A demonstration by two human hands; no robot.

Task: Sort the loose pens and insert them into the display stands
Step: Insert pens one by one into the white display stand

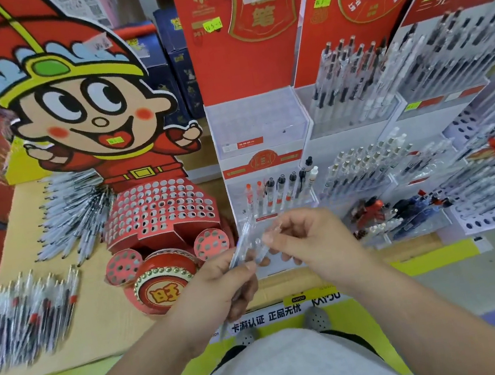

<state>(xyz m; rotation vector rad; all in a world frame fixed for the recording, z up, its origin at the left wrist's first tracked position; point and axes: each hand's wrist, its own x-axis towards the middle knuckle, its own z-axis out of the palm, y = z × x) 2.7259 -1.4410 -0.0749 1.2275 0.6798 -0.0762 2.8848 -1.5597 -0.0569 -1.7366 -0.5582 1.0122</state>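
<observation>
My left hand grips a bunch of clear pens whose long axis points far and slightly right, my right fingers pinch one of them, and the white stand stands just beyond

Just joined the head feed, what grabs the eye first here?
A big red cartoon-figure stand towers at left, its holed skirt looks empty. In the centre, the left hand grips clear pens while the right hand pinches one. Loose pens lie heaped on cardboard at far left.
</observation>
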